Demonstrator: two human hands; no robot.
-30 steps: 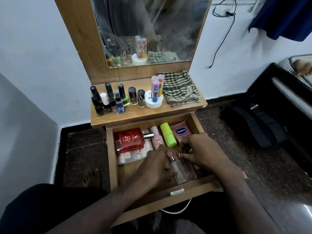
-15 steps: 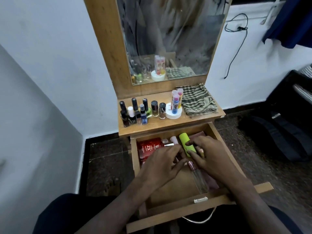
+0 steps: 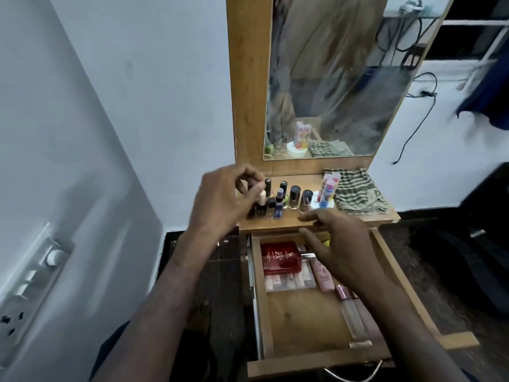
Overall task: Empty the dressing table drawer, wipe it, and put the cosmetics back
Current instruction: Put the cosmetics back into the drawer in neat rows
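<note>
Since half a second earlier, both hands had lifted out of the drawer (image 3: 407, 288). From the head camera, the left hand (image 3: 220, 202) hovered at the nail polish bottles (image 3: 275, 201) on the tabletop, fingers loosely curled around the tops of the leftmost ones; whether it gripped any was unclear. The right hand (image 3: 341, 244) hung over the drawer's back, fingers relaxed, holding nothing. Inside lay a red perfume bottle (image 3: 281, 257), a palette (image 3: 289, 282), a pink tube (image 3: 322, 275) and clear lip-gloss tubes (image 3: 349, 312). A striped cloth (image 3: 355, 191) rested on the tabletop.
</note>
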